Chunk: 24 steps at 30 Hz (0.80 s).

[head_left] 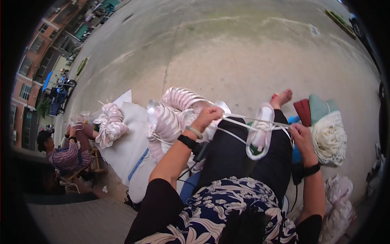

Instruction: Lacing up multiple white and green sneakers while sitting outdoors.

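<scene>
A white and pale pink shoe (pixel 261 129) with a green patch inside its heel end lies across my dark trousers, between my knees. White shoelaces (pixel 235 120) run from it out to both sides, pulled taut. My left hand (pixel 208 118), left of the shoe, is closed in a pinch on one lace. My right hand (pixel 302 139), right of the shoe, grips the lace on that side. A loose loop of lace hangs over my left thigh.
Stacked pale pink and white shoe pieces (pixel 168 118) lie on a white sheet (pixel 134 134) at left. A hank of white laces (pixel 329 138) and a green cloth (pixel 321 107) are at right, above a pink-white bundle (pixel 338 195). Another person (pixel 67 152) sits far left.
</scene>
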Available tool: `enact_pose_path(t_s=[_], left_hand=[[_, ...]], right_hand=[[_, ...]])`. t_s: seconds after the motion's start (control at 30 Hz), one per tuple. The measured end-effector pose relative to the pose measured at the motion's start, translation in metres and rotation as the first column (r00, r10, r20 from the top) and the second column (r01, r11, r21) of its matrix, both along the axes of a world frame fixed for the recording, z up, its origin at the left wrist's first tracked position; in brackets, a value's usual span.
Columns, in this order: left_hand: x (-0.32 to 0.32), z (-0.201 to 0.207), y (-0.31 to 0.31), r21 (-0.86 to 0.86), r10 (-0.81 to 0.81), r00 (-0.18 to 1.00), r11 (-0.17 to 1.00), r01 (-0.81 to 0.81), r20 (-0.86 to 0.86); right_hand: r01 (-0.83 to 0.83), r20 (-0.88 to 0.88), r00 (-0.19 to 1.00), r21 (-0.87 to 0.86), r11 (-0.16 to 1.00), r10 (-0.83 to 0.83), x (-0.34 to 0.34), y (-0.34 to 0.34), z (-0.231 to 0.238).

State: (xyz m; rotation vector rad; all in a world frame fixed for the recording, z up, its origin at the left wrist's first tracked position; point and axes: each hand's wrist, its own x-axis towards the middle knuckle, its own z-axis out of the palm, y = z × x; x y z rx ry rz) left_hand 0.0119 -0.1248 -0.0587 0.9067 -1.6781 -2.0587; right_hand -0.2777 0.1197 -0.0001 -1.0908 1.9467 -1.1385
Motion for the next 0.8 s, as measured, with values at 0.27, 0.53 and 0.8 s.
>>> enact_pose_path(t_s=[0.27, 0.53, 0.8], left_hand=[[0.001, -0.015, -0.005, -0.101, 0.012, 0.998, 0.995, -0.006, 0.06], [0.001, -0.015, -0.002, -0.168, 0.02, 0.998, 0.986, -0.009, 0.064], [0.007, -0.025, -0.012, -0.323, -0.056, 0.988, 0.941, 0.101, 0.146]], right_hand=[[0.087, 0.177, 0.981, -0.02, 0.996, -0.082, -0.002, -0.003, -0.012], [0.159, 0.403, 0.903, 0.009, 0.987, -0.149, -0.008, -0.001, -0.014], [0.143, 0.395, 0.911, -0.034, 0.989, -0.118, -0.007, -0.008, -0.022]])
